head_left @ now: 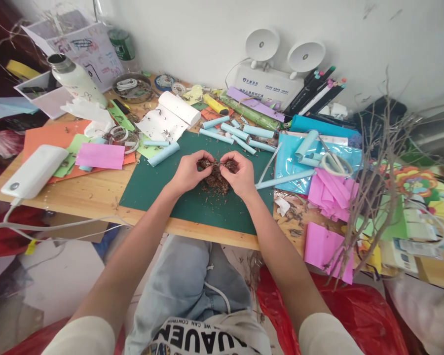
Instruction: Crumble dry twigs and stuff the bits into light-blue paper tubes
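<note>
Both hands pinch the same brown clump: the left hand and the right hand each hold an edge between thumb and fingertips. The clump is at the middle of the green mat, toward the near side of the counter. Whether they are pressing it together or teasing it apart, I cannot tell.

For either, a light, even pinch should serve best, since something this crumbly will probably shed under a hard squeeze. Small, matched movements of both thumbs, low over the mat, would let loose bits fall where they are easily gathered (a few flecks already lie around it).

The clump looks dry, fibrous and ragged, like shredded bark or leaf. The mat beneath is flat and dark. Beyond it lie smooth, pale blue paper tubes, narrow and hollow-looking. To the right, creased pink paper lies near brittle-looking, forked twigs, and pale-handled scissors rest by a glossy blue packet.
</note>
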{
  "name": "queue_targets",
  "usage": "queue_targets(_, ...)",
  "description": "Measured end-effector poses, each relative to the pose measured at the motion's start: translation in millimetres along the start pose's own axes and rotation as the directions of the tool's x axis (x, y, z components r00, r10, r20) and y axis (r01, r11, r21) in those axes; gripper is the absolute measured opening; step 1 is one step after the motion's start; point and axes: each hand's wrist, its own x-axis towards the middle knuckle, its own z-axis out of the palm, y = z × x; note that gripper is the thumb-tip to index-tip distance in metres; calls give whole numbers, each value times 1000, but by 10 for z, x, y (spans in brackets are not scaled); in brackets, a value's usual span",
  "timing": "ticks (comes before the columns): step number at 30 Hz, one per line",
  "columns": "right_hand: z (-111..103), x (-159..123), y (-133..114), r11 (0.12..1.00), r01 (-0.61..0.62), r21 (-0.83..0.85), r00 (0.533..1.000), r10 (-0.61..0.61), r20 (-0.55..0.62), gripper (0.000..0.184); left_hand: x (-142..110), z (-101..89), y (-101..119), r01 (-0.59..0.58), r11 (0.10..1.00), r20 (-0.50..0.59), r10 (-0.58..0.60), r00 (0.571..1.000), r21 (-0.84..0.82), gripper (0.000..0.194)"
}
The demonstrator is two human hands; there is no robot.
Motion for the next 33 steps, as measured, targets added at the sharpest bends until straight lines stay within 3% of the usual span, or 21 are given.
queue_targets(5,-20,7,-40,985,114,-130,993,-110,44,27,-20,50,-50,-26,996,-29,24,999,-86,31)
queue_targets(8,8,3,-46,978,127,-163,991,-117,71,19,-24,56,-30,-35,989,-60,27,998,-142,29)
queue_targets(13,18,-13,-20,986,79,-150,997,-78,14,11,-23,33,62,-37,990,-65,28,997,-139,21)
queue_targets(18,-24,0,17,997,-33,-76,998,28,-63,15,-36,3,93,-31,999,-140,24,990,-44,9)
queue_targets(22,-5,12,37,998,-61,-25,996,59,-73,17,-53,12,82,-61,997,-66,58,996,-51,20)
queue_targets(25,23,2,34,997,-59,-39,997,57,-46,15,-55,39,49,-61,997,-70,57,996,-52,23)
queue_targets(30,24,-19,-42,988,8,-152,1000,-9,-5,13,-52,84,-13,-54,998,-95,51,994,-27,21)
queue_targets(33,-10,-23,-109,971,89,-222,995,-95,-19,12,-38,85,-35,-2,999,-171,-6,985,-51,22)
